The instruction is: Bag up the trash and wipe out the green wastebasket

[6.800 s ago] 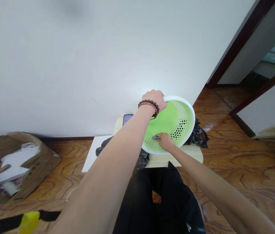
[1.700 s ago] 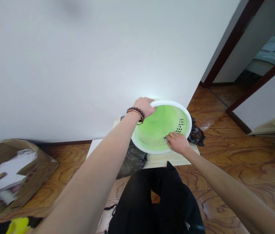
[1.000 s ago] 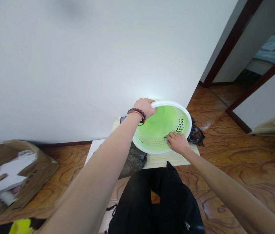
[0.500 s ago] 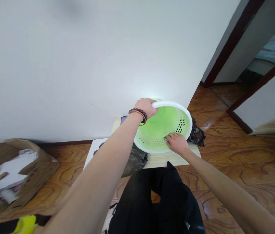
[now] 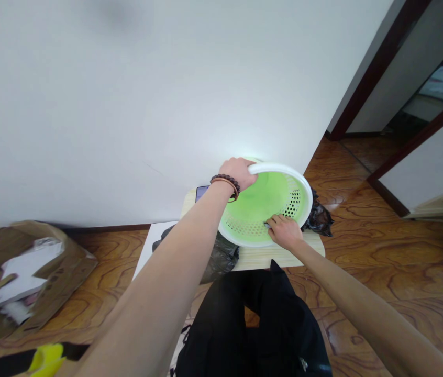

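A green plastic basket (image 5: 263, 196) with a white rim and perforated sides is tilted so that its inside faces me. My left hand (image 5: 239, 172), with a beaded bracelet at the wrist, is closed around the far left part of the rim. Inside the basket, my right hand (image 5: 285, 231) reaches over the near rim with its fingers bent against the perforated wall. A small greyish piece, perhaps a cloth, pokes out at those fingertips; most of it is hidden. Beneath the basket is a light wooden board or tabletop (image 5: 263, 259).
Dark plastic bags (image 5: 221, 256) lie left of the basket, and another black bag (image 5: 321, 214) sits to its right. A phone-like device (image 5: 201, 192) is partly covered by my arm. An open cardboard box (image 5: 70, 267) stands on the floor at left. The white wall (image 5: 146, 104) rises behind.
The whole view has shifted slightly. Both hands keep nearly the same places on the basket, and its tilt looks unchanged.
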Motion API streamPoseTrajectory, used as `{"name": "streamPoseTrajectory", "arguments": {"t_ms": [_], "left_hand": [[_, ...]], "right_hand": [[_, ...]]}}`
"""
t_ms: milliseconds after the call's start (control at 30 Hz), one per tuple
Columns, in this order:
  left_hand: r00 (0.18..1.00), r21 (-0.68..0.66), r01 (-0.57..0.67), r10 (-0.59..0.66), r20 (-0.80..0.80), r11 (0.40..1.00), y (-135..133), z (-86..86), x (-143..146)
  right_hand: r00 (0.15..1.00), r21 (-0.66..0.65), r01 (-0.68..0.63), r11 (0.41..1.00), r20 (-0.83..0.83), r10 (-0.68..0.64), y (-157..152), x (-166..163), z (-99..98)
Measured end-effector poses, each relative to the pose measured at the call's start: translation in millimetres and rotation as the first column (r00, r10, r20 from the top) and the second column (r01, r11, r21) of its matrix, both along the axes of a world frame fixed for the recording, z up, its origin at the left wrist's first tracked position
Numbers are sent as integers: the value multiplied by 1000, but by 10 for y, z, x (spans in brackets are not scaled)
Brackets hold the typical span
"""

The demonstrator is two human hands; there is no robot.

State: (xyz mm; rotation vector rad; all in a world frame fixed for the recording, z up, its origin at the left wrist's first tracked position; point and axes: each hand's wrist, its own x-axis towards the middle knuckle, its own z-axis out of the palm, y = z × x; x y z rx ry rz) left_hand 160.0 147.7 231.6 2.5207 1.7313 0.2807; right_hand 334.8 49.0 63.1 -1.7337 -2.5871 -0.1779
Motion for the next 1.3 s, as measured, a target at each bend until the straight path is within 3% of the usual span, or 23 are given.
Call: {"name": "streamPoseTrajectory", "arguments": {"t_ms": [600,833,1067,1300], "left_hand": [[1000,-23,12,-12,3,1000,-28,15,2],[1000,23,29,-29,8,999,2,-31,-20],[1000,20,4,-4,-11,1000,15,-37,-37],[1000,-3,4,-4,1,1000,3,-22,3]], "right_hand": [[999,-42,28,999,-22,-29,-6,-26,-3],[973,-83,165,983,-147,-176,-28,-284,-125],[919,-167,120,979,-354,-173,-112,-696,-230],[941,-187,32,982,-326,-93,42,-476,-112]]}}
